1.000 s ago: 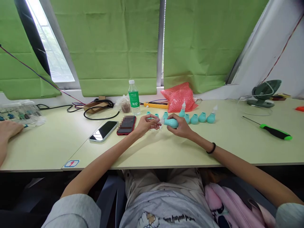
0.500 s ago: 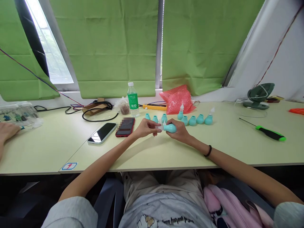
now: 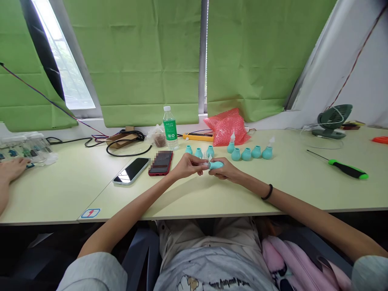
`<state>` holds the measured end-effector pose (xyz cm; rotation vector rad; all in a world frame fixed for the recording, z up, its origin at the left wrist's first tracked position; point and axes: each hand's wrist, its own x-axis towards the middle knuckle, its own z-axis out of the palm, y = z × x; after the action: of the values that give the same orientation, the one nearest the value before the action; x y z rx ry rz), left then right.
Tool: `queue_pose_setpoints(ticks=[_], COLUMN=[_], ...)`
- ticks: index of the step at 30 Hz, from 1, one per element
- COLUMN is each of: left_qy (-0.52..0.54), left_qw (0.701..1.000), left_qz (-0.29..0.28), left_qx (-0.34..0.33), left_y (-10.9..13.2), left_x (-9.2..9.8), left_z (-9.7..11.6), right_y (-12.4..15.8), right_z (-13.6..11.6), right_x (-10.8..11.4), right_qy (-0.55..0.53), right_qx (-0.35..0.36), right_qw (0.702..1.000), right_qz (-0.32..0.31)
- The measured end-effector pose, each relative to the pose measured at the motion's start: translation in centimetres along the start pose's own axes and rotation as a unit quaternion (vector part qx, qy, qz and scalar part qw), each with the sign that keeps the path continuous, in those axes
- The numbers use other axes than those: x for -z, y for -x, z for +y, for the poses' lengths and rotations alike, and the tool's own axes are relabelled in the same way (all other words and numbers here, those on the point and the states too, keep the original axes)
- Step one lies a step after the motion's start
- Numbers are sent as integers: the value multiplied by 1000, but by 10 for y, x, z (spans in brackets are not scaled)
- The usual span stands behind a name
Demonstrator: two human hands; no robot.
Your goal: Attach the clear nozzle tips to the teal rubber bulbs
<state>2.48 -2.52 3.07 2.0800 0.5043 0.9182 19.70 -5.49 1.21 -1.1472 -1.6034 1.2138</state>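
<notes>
My right hand (image 3: 226, 169) is wrapped round a teal bulb (image 3: 216, 165), whose neck points left. At that neck, the fingers of my left hand (image 3: 188, 165) pinch a small clear tip, partly hidden by the fingertips. Behind my hands several teal bulbs stand upright in a loose row, most with open necks, such as the bulb at the right (image 3: 256, 152). Two others carry a pointed clear tip: one near the pink wrap (image 3: 231, 146) and one at the row's right end (image 3: 267, 152).
Left of my hands lie a red-edged phone (image 3: 160, 163) and a silver phone (image 3: 131, 171), with a water bottle (image 3: 170, 129) behind. Pink bubble wrap (image 3: 230, 128), a screwdriver (image 3: 348, 169) and a fan (image 3: 332, 121) are rightward. Another person's hand (image 3: 13, 169) touches a clear bag (image 3: 27, 149).
The bulb in my right hand has shifted slightly left and looks more covered by my fingers. My right hand sits a little lower. The other person's hand shows further into view.
</notes>
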Motion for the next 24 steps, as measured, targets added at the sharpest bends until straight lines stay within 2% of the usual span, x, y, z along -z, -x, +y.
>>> queue_pose_setpoints(ticks=[3,7,9,11,14,16,18,20,24], left_qy=[-64,-93,-90,-104,-215,-333,-413,-452,-474], left_qw=[997,995,995,992,975,943,908,883,866], left_qz=[-18,11,34,55,58,14,-58,-118,-158], left_qx=[-34,-42,-40,-40,-22,4,29,40,-3], left_y=[2,-2,-7,-10,-8,-1,7,13,15], left_x=[-2,1,9,22,45,54,58,55,48], left_z=[2,6,9,12,8,-1,-13,-23,-33], right_y=[1,0,-3,-7,-13,-18,-22,-27,-39], right_z=[-3,-10,-11,-10,-5,-1,0,0,-8], right_x=[2,4,7,13,23,27,27,22,8], right_qy=[-26,-67,-78,-72,-38,-13,16,45,136], right_qx=[-31,-13,20,57,86,92,100,111,157], right_qw=[998,994,994,995,995,994,993,992,978], right_qz=[-42,-84,-67,-25,42,62,60,41,17])
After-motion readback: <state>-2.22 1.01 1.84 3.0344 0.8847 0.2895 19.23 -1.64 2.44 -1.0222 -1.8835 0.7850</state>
